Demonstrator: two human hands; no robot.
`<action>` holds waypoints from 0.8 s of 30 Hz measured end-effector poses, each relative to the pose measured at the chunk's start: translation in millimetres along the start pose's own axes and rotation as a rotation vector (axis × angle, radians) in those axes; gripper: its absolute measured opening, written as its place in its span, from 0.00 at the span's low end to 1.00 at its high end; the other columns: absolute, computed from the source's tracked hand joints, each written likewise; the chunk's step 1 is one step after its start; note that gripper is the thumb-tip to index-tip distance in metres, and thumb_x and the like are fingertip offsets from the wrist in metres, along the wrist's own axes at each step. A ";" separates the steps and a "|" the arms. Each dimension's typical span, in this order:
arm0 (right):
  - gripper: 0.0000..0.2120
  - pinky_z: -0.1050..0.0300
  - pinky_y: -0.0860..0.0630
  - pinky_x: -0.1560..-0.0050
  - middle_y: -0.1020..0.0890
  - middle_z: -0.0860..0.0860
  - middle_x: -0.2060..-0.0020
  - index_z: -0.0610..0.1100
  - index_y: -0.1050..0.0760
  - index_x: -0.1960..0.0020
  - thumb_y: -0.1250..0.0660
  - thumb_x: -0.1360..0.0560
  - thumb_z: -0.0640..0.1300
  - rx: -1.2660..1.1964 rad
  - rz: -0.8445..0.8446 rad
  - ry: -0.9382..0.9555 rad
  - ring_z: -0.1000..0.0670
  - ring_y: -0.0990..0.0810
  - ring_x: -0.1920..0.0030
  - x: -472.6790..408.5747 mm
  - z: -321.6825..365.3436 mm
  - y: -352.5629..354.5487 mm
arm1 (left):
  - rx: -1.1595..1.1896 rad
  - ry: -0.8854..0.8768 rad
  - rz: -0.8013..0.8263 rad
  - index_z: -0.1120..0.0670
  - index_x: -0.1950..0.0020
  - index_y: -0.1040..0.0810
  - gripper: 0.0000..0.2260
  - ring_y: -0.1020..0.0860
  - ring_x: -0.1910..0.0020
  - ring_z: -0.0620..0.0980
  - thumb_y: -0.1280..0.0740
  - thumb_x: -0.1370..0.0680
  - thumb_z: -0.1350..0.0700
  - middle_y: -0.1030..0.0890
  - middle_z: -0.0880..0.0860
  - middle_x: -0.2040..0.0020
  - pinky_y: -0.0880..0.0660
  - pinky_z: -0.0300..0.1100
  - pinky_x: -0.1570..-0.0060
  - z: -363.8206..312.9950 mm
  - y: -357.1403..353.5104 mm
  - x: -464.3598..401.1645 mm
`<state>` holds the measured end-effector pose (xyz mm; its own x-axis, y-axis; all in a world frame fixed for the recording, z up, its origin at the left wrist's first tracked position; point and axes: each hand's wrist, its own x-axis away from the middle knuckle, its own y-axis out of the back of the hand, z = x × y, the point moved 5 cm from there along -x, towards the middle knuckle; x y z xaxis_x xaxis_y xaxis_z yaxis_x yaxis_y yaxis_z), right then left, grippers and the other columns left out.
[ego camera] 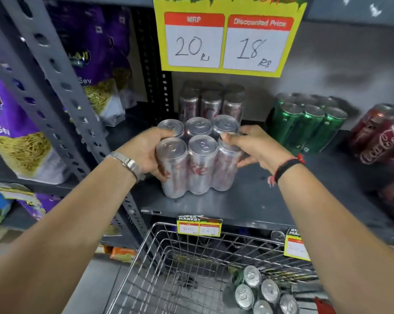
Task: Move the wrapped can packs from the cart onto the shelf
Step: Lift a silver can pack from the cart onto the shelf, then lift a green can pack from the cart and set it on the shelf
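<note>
A plastic-wrapped six-pack of silver drink cans [197, 155] stands upright near the front edge of a dark grey metal shelf [270, 200], gripped from both sides by a person's bare hands. The left hand [146, 150], a silver metal bracelet [128, 163] at its wrist, wraps the pack's left end with the thumb over a can top; the right hand [257, 146], wearing a black and red wristband [286, 167], clasps the right end the same way. Directly behind the pack sits a second wrapped pack of silver cans [210, 100], beneath a yellow price sign [227, 37] reading 20 and 18. To the right of the held pack stand a wrapped pack of green cans [304, 123] and, farther right, a wrapped pack of red cola cans [381, 137]. Left of it, past a perforated grey steel upright [62, 91], hang purple snack bags [17, 137]. Below the pack, a silver wire shopping cart [191, 268] holds another wrapped pack of cans [264, 291] in its right corner.
</note>
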<state>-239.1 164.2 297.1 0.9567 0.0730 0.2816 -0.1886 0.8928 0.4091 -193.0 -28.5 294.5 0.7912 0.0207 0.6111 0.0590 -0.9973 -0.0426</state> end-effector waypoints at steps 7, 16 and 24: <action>0.21 0.52 0.27 0.45 0.22 0.47 0.39 0.47 0.30 0.36 0.39 0.26 0.54 0.315 -0.447 0.320 0.45 0.23 0.41 98.9 -65.5 20.0 | -0.793 -0.978 -0.538 0.59 0.29 0.43 0.28 0.43 0.27 0.59 0.39 0.27 0.56 0.38 0.63 0.27 0.47 0.57 0.28 56.6 -49.1 49.0; 0.23 0.50 0.31 0.38 0.30 0.37 0.32 0.37 0.36 0.33 0.39 0.25 0.44 0.370 -0.233 -0.357 0.38 0.30 0.34 183.0 -351.0 -7.0 | -1.426 -0.550 0.251 0.56 0.27 0.50 0.26 0.45 0.26 0.51 0.46 0.22 0.50 0.45 0.55 0.24 0.47 0.44 0.27 297.7 -154.5 -33.6; 0.31 0.44 0.27 0.40 0.26 0.39 0.37 0.42 0.42 0.31 0.31 0.29 0.44 -0.257 -0.269 -0.717 0.40 0.25 0.42 166.3 -458.4 -29.3 | -0.789 0.028 0.331 0.55 0.26 0.54 0.41 0.47 0.26 0.58 0.30 0.29 0.50 0.50 0.58 0.24 0.44 0.50 0.29 371.7 -176.7 -119.5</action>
<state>27.1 354.0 -66.0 0.5703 -0.3839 0.7262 0.1681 0.9199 0.3543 -71.8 171.2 -64.8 0.6767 -0.2719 0.6842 -0.6218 -0.7087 0.3334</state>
